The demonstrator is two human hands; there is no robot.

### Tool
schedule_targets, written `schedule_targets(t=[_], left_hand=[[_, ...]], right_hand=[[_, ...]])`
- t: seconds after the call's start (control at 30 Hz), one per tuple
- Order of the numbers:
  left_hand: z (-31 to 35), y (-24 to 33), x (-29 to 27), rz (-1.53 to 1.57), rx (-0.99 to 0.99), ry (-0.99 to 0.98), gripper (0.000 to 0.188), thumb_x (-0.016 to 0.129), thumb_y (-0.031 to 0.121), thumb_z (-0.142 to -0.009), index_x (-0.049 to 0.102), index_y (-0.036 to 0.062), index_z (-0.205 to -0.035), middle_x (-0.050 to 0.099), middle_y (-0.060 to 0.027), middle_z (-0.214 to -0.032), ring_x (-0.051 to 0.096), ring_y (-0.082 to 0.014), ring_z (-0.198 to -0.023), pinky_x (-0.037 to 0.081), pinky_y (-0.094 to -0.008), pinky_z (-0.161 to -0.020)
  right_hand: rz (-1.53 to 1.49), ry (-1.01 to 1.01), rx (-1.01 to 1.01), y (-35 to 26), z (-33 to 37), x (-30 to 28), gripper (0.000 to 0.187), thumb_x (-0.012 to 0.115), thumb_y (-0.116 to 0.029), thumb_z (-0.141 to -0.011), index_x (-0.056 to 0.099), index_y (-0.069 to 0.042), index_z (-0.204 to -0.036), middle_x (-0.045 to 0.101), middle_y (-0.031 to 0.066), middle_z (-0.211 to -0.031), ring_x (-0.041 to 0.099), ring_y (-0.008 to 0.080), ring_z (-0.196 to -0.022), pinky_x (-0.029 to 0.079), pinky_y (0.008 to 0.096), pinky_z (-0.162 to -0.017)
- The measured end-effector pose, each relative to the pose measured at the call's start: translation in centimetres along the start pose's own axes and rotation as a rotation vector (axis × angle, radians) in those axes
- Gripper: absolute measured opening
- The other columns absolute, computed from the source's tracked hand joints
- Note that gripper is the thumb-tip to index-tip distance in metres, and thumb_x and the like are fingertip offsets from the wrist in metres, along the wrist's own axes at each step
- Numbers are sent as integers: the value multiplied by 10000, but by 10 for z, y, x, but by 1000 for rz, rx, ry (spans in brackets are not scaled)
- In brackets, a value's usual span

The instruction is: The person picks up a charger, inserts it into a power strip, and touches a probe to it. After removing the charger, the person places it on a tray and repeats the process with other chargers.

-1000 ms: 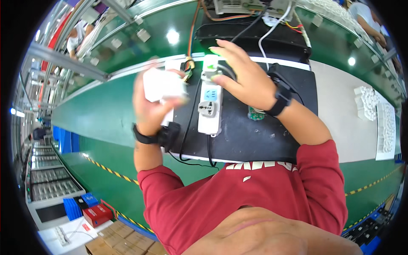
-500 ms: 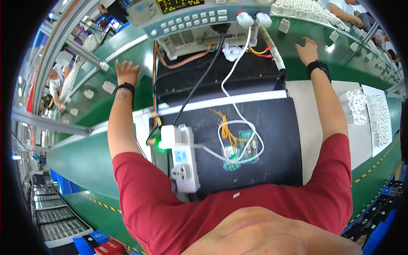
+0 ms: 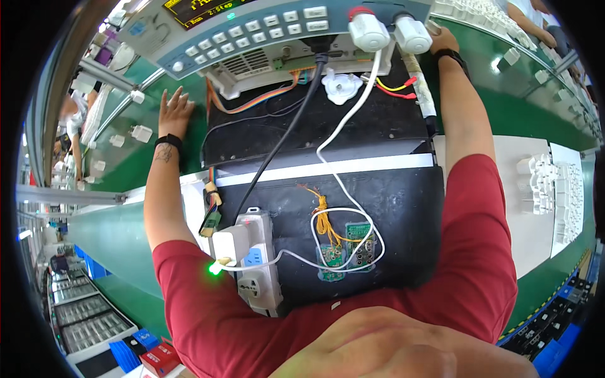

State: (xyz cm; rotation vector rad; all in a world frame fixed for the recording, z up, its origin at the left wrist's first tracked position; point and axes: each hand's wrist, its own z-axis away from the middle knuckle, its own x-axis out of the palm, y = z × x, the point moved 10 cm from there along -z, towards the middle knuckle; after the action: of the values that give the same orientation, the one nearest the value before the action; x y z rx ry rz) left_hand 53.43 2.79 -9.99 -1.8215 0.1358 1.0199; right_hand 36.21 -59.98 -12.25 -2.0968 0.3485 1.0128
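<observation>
My left hand (image 3: 176,113) is open, its fingers apart over the green belt. Just beside it on the belt lies a white charger (image 3: 141,133). At the upper right my right hand (image 3: 445,41) is curled, partly behind the white plugs on the instrument's front. Something pale shows by its fingers, too small to make out. Between my arms a white cable (image 3: 328,142) runs down and loops over two green circuit boards (image 3: 360,246) with a bundle of yellow wire (image 3: 323,220). A white adapter (image 3: 231,244) sits in the power strip (image 3: 265,286), with a green light glowing beside it.
The bench instrument (image 3: 252,31) with buttons and a lit display stands ahead, a black cord (image 3: 290,129) hanging from it. White chargers (image 3: 508,58) lie on the right belt. White housings (image 3: 535,183) stand at right. Other people sit along both belts.
My right hand has moved left and forward, to beside the instrument's plugs, and curled. My left hand has shifted slightly, still open. The view has moved closer to the instrument.
</observation>
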Motion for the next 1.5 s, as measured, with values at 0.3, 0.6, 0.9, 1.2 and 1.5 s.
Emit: schedule_targets(t=[0.3,0.6,0.9,1.2,1.5], left_hand=[[61,-46,-100,103,-331,91,378,550,114,-780,516,212,-1143,470,2,-1248,358,-182,-1236,237,-487,-1024],[214,23,-330,1543,-145,596,479,501,296,-854,450,-61,-1170,528,-185,-1119,524,-275,-1020,388,-354,-886],[269,52,-315,2263,-522,700,584,584,208,-844,327,-71,-1288,470,-184,-1238,489,-230,-1112,380,-356,-946],[261,87,-260,2047,-586,338,526,642,41,-785,415,-61,-1248,578,-135,-1071,579,-167,-926,463,-270,-805],[243,92,-261,1872,-318,255,549,768,126,-640,517,-17,-1107,594,-113,-1019,571,-215,-983,431,-303,-853]], right_hand=[[-838,92,-96,-64,147,-186,405,679,-149,-767,503,44,-1076,593,98,-964,548,137,-878,421,246,-767],[-519,-291,-1518,-296,431,-307,173,612,-115,-660,557,-81,-820,566,123,-1081,538,343,-1046,354,488,-904],[-720,34,-1530,-355,497,-296,202,641,-164,-670,600,-108,-860,605,27,-1017,574,242,-952,403,430,-806],[-703,-408,-952,-348,430,-276,363,665,-89,-681,576,-16,-1025,488,213,-1165,488,345,-1068,379,367,-911],[-827,-449,-989,-339,428,-244,241,626,-112,-722,593,-18,-941,554,164,-1046,540,305,-970,420,349,-837]])
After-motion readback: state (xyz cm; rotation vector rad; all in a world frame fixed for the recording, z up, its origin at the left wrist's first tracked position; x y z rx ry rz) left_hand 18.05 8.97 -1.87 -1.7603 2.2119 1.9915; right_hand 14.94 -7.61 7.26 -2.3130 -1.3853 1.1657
